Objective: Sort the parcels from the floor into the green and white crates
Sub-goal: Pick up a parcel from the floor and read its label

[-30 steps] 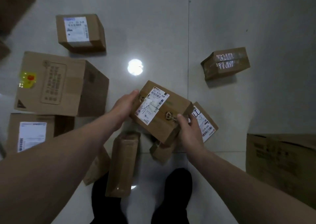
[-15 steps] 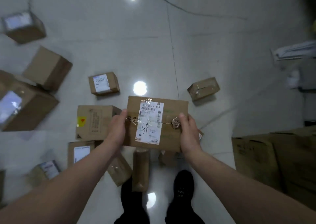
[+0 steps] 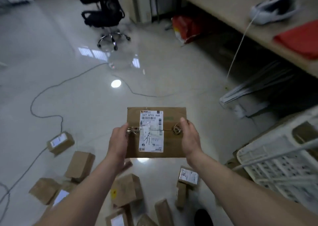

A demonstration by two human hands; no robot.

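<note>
Glossy floor, loose parcels scattered below. We hold one parcel above it, left hand and right hand gripping opposite edges, label up, likely to read its destination. Close on our right: white crate; green crate unseen.

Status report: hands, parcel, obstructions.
Left hand and right hand both grip the flat brown cardboard parcel, white label up. White plastic lattice crate at right. Small brown cardboard boxes scattered underfoot.
</note>
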